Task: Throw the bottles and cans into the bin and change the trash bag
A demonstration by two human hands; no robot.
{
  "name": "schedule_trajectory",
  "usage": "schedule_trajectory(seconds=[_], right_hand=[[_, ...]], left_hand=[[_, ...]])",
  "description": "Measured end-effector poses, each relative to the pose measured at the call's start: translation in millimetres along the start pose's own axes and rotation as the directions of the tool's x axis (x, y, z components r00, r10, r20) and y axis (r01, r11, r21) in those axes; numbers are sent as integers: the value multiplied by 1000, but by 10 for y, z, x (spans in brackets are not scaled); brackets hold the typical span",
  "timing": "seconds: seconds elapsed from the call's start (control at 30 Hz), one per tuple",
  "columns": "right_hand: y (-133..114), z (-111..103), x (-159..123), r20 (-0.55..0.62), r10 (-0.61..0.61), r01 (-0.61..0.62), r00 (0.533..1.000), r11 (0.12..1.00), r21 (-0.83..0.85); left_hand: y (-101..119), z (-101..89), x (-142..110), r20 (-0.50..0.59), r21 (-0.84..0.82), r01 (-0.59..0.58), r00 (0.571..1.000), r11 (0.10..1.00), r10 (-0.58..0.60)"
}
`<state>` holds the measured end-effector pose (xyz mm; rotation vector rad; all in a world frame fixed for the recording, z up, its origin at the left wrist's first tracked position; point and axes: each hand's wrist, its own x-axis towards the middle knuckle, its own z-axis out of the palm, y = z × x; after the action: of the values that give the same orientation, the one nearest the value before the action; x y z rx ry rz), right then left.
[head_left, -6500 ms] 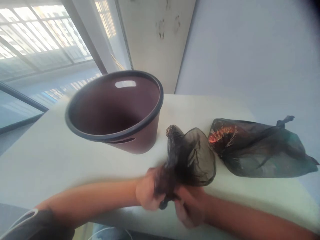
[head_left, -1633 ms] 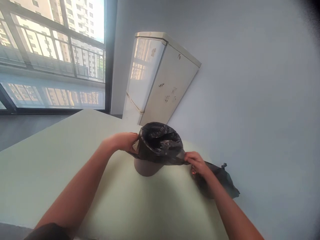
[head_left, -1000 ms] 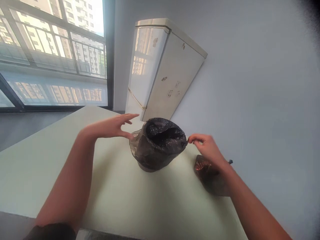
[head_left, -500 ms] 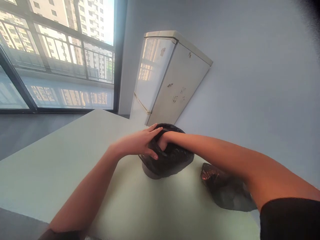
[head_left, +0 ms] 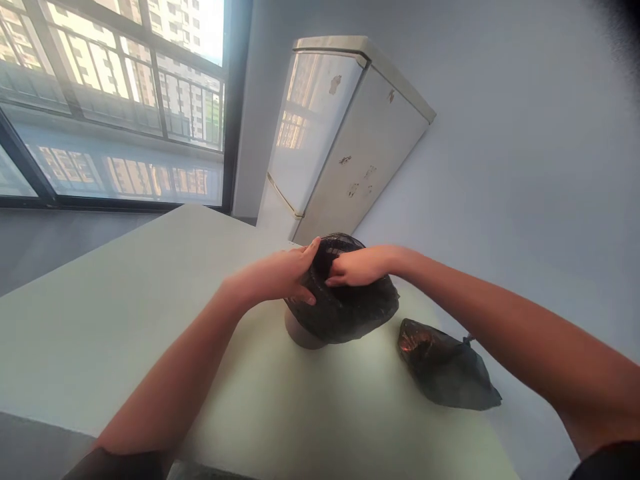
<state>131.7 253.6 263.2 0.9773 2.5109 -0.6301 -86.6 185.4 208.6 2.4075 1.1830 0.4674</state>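
Note:
A black garbage bag [head_left: 345, 317] lines a small bin [head_left: 303, 331] on the table and is folded out over its rim. My left hand [head_left: 293, 273] clasps the bag-covered bin from the left, thumb on the near side and fingers along the rim. Inside the bag's mouth is my right hand [head_left: 361, 267], its fingers loosely extended and partly hidden; I see nothing held in it. Another dark plastic bag [head_left: 450, 370], tied at one corner, lies on the table to the right, below my right forearm.
The pale table [head_left: 125, 320] carries the bin and the tied bag. A white fridge [head_left: 340, 147] with worn patches stands behind it against the wall [head_left: 515, 167]. At the left back are large glass windows [head_left: 125, 113] with a railing outside.
My right hand has risen partway out of the bag, showing more of its back. The bag's mouth looks wider. My left hand stays at the rim. The view has tilted slightly down.

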Motion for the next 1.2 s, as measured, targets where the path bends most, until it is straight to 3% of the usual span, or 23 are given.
schedule_trajectory(seconds=[0.1, 0.2, 0.3, 0.33, 0.4, 0.43, 0.47, 0.5, 0.53, 0.67, 0.83, 0.9, 0.93, 0.97, 1.0, 1.03, 1.1, 1.17, 1.2], right_hand=[[-132, 30, -409, 232, 83, -106, 969, 990, 89], [-174, 217, -604, 249, 127, -171, 960, 971, 166], [-110, 261, -635, 226, 17, -54, 974, 986, 159], [-70, 216, -626, 173, -35, 10, 984, 990, 141], [34, 66, -579, -104, -63, 69, 993, 996, 48], [98, -19, -538, -291, -40, 36, 956, 999, -19], [168, -97, -483, -454, -7, -28, 891, 997, -71], [242, -160, -417, -550, 22, -87, 835, 992, -92], [317, -204, -341, -571, 45, -111, 820, 990, -81], [581, -199, -44, -287, 120, -55, 950, 972, 227], [811, -132, 118, -113, 233, -113, 966, 773, 625], [897, -144, 121, -152, 221, -64, 963, 741, 668], [936, -149, 102, -236, 221, -8, 946, 744, 668], [971, -146, 65, -360, 236, 66, 903, 750, 658], [997, -127, 6, -507, 266, 147, 820, 758, 636], [1011, -85, -75, -655, 305, 227, 692, 769, 598], [1000, 97, -286, -862, 367, 348, 349, 804, 483], [935, 448, -524, -918, 394, 395, 36, 838, 375], [890, 691, -637, -909, 412, 399, -68, 846, 354]], left_hand=[[24, -22, -1, 36, 27, 30, 999, 999, -31], [54, -48, -13, 45, 21, 33, 998, 999, -33], [57, -68, -23, 26, -5, 0, 1000, 1000, 0], [52, -73, -23, 22, -11, -10, 1000, 1000, 11], [37, -78, -19, 23, -19, -12, 1000, 1000, 12], [29, -79, -16, 24, -21, -3, 1000, 1000, 4], [21, -80, -12, 26, -23, 9, 1000, 1000, -9], [15, -80, -10, 29, -23, 20, 999, 1000, -20], [9, -79, -8, 35, -20, 29, 999, 999, -28], [6, -85, -15, 33, 12, 39, 999, 999, -40], [26, -100, -22, 25, 16, 31, 999, 999, -31], [2, -98, -26, 10, 14, 3, 1000, 1000, -4], [-25, -93, -33, -6, 22, -8, 1000, 1000, 8], [-62, -87, -44, -31, 39, -13, 999, 999, 14], [-107, -81, -61, -66, 65, -10, 998, 998, 14], [-153, -77, -83, -105, 96, -2, 994, 995, 12], [-228, -77, -142, -180, 152, 12, 984, 988, 16], [-239, -94, -209, -235, 174, 9, 972, 985, 32], [-215, -107, -238, -255, 171, 0, 966, 985, 44]])
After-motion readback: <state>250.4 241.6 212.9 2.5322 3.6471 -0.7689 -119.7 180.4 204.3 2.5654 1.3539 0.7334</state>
